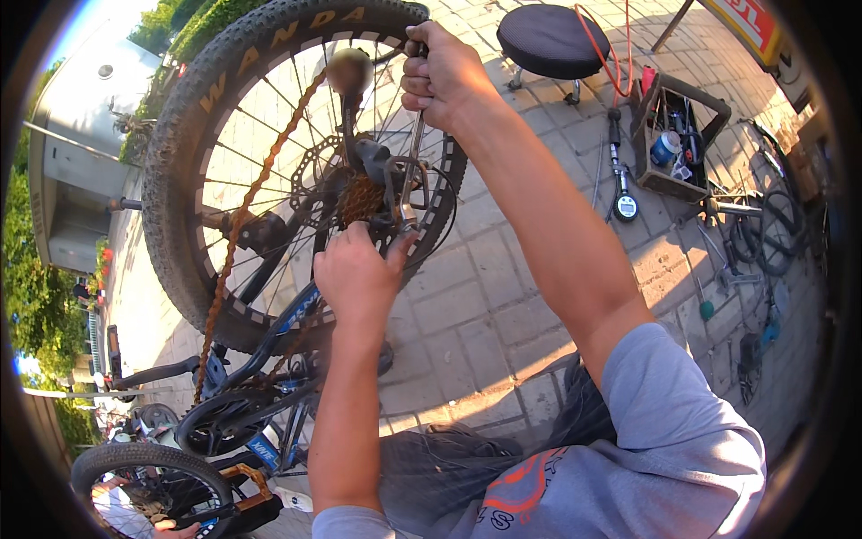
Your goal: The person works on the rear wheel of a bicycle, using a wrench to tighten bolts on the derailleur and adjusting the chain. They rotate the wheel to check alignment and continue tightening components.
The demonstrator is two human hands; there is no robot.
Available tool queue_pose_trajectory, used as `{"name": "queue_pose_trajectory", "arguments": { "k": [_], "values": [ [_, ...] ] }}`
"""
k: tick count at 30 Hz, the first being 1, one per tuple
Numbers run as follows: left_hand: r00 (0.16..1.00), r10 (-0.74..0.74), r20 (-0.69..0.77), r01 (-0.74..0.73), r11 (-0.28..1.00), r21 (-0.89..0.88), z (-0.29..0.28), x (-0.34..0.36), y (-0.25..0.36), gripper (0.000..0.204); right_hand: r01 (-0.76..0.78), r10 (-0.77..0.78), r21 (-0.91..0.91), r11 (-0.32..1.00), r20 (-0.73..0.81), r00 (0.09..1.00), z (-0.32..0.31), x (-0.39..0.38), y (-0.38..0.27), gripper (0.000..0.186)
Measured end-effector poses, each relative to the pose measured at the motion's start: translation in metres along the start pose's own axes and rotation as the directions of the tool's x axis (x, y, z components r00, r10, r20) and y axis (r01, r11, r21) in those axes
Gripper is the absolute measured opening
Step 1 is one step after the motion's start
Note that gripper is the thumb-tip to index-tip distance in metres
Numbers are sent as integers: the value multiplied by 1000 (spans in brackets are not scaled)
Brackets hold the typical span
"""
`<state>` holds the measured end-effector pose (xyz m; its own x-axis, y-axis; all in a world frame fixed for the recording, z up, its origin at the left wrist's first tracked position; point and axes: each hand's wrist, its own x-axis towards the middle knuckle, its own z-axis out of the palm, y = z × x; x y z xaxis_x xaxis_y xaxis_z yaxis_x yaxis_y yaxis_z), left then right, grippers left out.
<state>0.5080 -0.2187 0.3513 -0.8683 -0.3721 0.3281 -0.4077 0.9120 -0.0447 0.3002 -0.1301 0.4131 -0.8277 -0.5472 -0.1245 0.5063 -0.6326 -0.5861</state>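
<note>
My right hand [431,76] is closed round the upper end of a long steel wrench [415,153], which runs down to the rear derailleur [384,180] beside the rusty cassette [355,199] and brake disc [316,190] of a raised bicycle wheel [184,153]. My left hand [359,274] is curled just below the cassette, its thumb at the wrench's lower end; what its fingers hold is hidden. A rusty chain [238,225] hangs down across the spokes to the blue and black frame [296,314].
A round padded stool [552,40] stands beyond the wheel. At the right are an open tool carrier [653,171], a pump gauge [625,206] and scattered tools [750,269] on paving [485,287]. Another bicycle wheel [94,458] is at lower left, with another person's hand [180,530].
</note>
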Motion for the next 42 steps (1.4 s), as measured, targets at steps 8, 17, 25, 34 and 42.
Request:
{"name": "queue_pose_trajectory", "arguments": {
  "k": [8,17,25,34,42],
  "values": [
    [999,12,-44,-12,1000,13,4,0,-1,59,61,-61,6,998,22,998,-3,-6,-1,24],
    [996,7,-85,-4,1000,31,7,-1,0,54,61,-62,11,998,34,998,-5,-9,1,26],
    [995,-4,-104,11,997,72,9,0,3,47,154,-157,77,985,36,987,-9,-16,3,22],
    [994,-9,-107,19,996,89,12,-1,2,46,177,-181,105,979,27,983,-6,-23,5,28],
    [988,21,-155,-17,1000,24,17,-2,-1,55,164,-170,107,981,45,984,-12,-31,0,25]
  ]
}}
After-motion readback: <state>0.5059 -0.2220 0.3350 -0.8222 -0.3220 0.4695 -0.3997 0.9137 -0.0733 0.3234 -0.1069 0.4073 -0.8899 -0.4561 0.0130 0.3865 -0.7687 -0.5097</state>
